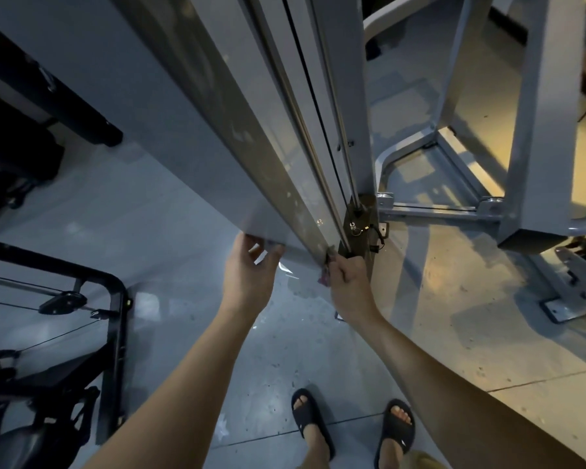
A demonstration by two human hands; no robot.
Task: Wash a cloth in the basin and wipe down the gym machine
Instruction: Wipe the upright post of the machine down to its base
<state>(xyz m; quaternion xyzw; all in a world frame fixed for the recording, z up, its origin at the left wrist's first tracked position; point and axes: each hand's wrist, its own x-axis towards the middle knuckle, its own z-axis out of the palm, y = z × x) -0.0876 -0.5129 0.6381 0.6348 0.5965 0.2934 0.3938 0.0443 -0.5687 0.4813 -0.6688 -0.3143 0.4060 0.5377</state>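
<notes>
While one cloth (326, 277) wipes — two hands (247, 282) on one machine (274, 184).

The tall grey metal upright of the gym machine (251, 137) stands ahead of the person's two sandalled feet (352, 428), with a black-framed cable machine (112, 333) to its left and a grey steel frame (535, 130) to its right.
</notes>
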